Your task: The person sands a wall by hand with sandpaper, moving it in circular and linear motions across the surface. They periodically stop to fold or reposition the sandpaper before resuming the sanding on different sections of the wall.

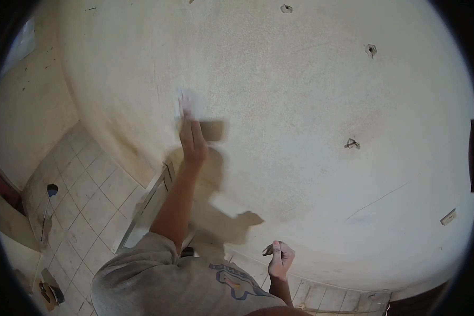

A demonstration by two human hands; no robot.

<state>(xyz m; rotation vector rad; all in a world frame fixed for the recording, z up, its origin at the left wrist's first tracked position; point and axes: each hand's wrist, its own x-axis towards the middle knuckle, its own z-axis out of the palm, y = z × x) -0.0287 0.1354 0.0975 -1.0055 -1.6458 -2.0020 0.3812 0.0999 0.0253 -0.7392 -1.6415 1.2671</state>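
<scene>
Pad (185, 103) sits on the wall (310, 105), left of centre, pinned under the flat fingers of the left hand (193, 139); blur hides its detail. Keep pressure even, overlap strokes, and avoid the hole (352, 143). Right hand (280, 258) is curled closed and empty near the wall's lower edge.

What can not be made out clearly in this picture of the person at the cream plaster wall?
- Head view, motion blur: the flat brown thing under the left hand; its kind is unclear.
- Head view, curled fingers: whether the right hand holds anything.
- Head view, too small and near the dark lens rim: the dark objects on the pale tiled floor.
</scene>
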